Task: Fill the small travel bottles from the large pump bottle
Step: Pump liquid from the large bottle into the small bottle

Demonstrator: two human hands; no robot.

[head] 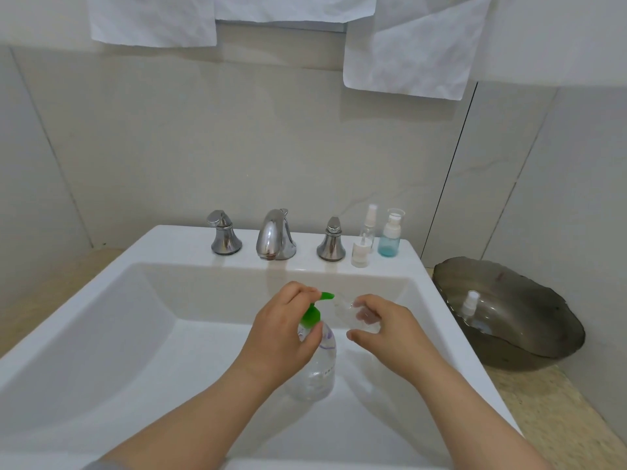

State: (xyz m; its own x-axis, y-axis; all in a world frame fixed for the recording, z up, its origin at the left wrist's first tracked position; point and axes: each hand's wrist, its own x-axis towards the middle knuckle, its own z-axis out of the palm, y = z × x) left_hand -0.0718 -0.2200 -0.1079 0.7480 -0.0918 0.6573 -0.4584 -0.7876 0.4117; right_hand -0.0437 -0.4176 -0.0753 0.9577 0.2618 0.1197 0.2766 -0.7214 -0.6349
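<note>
A large clear pump bottle [317, 371] with a green pump head [314, 313] stands inside the white sink [101, 334]. My left hand [285, 334] curls over the pump head, thumb against the bottle's neck. My right hand [380, 329] pinches a small clear travel bottle [353, 315] and holds it tilted, its mouth just under the green nozzle tip. On the sink's back ledge stand a clear spray bottle [368, 227], a small bottle holding blue liquid [390, 237] and a white cap [360, 254].
A chrome faucet [275, 235] with two handles [222, 234] [331, 240] sits at the back of the sink. A dark glass bowl [529, 330] on the right counter holds another small spray bottle [471, 303]. White towels [417, 45] hang above.
</note>
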